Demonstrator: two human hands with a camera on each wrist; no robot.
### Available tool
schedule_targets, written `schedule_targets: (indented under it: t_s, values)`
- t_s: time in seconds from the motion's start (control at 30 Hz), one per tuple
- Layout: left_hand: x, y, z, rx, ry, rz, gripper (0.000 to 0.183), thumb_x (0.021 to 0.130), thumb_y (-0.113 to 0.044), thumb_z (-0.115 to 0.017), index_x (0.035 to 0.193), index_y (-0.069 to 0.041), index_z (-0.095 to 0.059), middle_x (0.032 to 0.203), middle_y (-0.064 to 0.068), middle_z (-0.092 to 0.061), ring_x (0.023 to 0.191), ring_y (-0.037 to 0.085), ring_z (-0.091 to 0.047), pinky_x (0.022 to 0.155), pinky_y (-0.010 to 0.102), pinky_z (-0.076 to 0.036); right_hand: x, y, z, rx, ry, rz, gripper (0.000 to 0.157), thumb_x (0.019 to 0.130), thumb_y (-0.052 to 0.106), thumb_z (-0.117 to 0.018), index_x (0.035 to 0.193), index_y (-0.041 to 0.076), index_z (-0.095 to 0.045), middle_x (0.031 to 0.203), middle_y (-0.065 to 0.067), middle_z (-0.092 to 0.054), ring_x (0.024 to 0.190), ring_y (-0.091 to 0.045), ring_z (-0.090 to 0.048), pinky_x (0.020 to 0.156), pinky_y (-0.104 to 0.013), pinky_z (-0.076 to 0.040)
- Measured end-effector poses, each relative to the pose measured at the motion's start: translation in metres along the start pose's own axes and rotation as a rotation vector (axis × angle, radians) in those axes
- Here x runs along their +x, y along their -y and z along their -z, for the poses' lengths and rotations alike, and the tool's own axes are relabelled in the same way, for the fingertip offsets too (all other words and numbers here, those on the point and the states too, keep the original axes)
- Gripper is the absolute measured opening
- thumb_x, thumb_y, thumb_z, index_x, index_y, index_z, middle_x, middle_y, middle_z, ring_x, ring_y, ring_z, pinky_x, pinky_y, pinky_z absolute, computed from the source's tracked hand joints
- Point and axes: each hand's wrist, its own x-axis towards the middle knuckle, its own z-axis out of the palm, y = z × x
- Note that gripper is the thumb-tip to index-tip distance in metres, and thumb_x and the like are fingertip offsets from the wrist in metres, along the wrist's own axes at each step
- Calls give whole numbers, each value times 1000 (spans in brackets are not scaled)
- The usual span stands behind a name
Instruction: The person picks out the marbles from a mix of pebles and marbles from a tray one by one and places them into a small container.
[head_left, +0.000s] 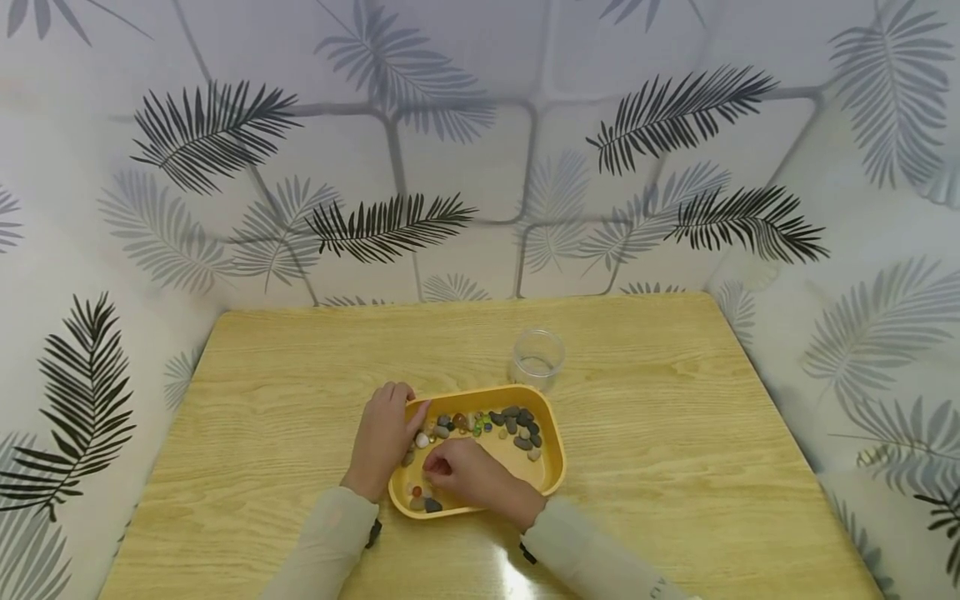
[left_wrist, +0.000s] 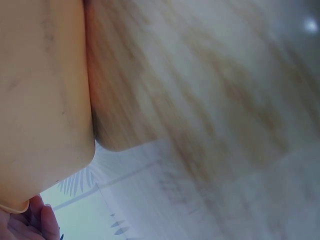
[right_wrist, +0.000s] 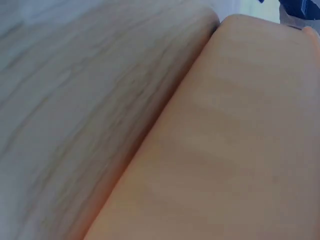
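Pale sleeves (head_left: 322,533) are seen nearest, stretched over a wooden table (head_left: 660,417). Around its far-left corner, a yellow tray (head_left: 555,442) is gripped by the left hand (head_left: 381,433), thumb inside. Above the tray, the fingertips of the right hand (head_left: 480,477) are drawn together; whether anything is pinched cannot be told. A red bead (head_left: 417,492) and a dark stone (head_left: 432,505) are placed just near of those fingertips, apparently within easier reach of the right hand. The tray's long axis is laid left to right; smooth grey pebbles (head_left: 522,443) are clustered at its right end.
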Motion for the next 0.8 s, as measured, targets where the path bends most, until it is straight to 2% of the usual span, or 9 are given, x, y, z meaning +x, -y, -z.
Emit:
schedule_targets:
  t_s: [0.2, 0.33, 0.6, 0.8]
  values:
    - [0, 0, 0, 1, 13, 10, 27, 90, -35, -60, 91, -8, -54, 80, 2, -47, 69, 17, -44, 62, 31, -40, 5, 3, -8, 9, 52, 19, 8, 87, 13, -65, 81, 11, -70, 67, 15, -60, 55, 5, -50, 54, -13, -42]
    - [0, 0, 1, 2, 12, 11, 27, 90, -34, -61, 90, -8, -54, 80, 2, -47, 69, 18, -44, 62, 31, -40, 8, 4, -11, -4, 74, 20, 9, 87, 15, -66, 79, 13, -70, 65, 16, -58, 53, 4, -48, 52, -14, -41]
    - [1, -2, 3, 1, 5, 7, 27, 90, -33, -62, 90, -7, -55, 80, 3, -48, 69, 19, -45, 62, 32, -41, 10, 9, -13, -127, 88, 17, 9, 87, 20, -67, 78, 17, -69, 64, 18, -55, 54, 4, -48, 53, -12, -39]
    - [1, -3, 4, 0, 18, 17, 27, 90, -33, -62, 90, -7, -54, 81, 3, -48, 70, 18, -45, 63, 32, -41, 10, 12, -13, -179, 102, 39, 13, 86, 17, -67, 73, 18, -66, 59, 16, -50, 50, 2, -42, 49, -13, -34]
